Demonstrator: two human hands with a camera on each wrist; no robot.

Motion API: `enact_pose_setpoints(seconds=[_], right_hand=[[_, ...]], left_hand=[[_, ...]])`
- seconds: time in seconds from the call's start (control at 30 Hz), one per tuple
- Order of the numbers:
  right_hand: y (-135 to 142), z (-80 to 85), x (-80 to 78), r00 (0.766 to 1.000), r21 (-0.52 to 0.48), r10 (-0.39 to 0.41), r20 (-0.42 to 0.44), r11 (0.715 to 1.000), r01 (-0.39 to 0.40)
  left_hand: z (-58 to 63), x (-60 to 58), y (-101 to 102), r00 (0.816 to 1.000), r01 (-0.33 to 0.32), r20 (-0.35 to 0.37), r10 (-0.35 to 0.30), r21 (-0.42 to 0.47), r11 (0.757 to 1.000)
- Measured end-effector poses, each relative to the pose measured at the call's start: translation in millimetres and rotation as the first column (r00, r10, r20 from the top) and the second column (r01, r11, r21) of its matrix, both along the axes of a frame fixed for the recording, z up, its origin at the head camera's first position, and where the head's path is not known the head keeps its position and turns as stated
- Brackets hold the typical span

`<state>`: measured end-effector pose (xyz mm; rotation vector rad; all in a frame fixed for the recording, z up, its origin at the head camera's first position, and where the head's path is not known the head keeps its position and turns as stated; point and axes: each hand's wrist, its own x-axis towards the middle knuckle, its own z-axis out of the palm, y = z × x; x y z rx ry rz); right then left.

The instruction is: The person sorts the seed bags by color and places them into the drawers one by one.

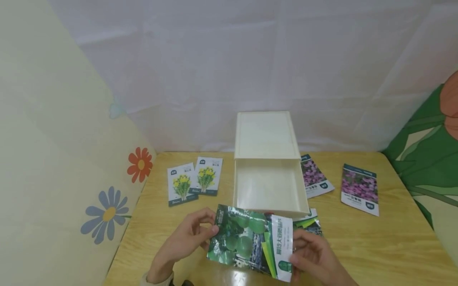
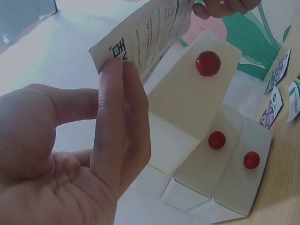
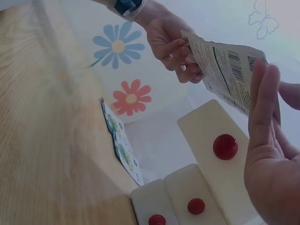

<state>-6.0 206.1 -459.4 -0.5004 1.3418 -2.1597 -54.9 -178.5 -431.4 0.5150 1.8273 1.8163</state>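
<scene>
A glossy green seed packet (image 1: 239,242) with round green fruits pictured on it is held up in front of the drawer box. My left hand (image 1: 189,234) pinches its left end between thumb and fingers. At the white-banded right end, my right hand (image 1: 315,254) pinches it the same way. Its printed back, with a barcode, faces the right wrist camera. Just beyond the packet, the white drawer box (image 1: 264,135) has its top drawer (image 1: 268,186) pulled out toward me. Another green packet (image 1: 313,222) lies partly hidden behind the held one, by my right hand.
Two yellow-flower packets (image 1: 181,182) overlap on the table (image 1: 404,246) left of the box. Right of it lie two purple-flower packets, one (image 1: 315,174) against the box and one (image 1: 359,188) farther right. Red knobs (image 2: 208,63) stick out from the drawer fronts. A white cloth hangs behind.
</scene>
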Motion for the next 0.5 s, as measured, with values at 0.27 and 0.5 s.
enact_pose_setpoints(seconds=[0.27, 0.5], right_hand=[[4, 5.1, -3.8, 0.996, 0.096, -0.082, -0.035, 0.992, 0.085], [2, 14.9, -8.5, 0.968, 0.087, -0.171, -0.185, 0.978, 0.190]], left_hand=[[7.8, -2.1, 5, 0.999, -0.055, -0.004, 0.054, -0.024, 0.998], [10.8, -5.3, 10, 0.997, -0.067, -0.028, 0.066, -0.016, 0.998]])
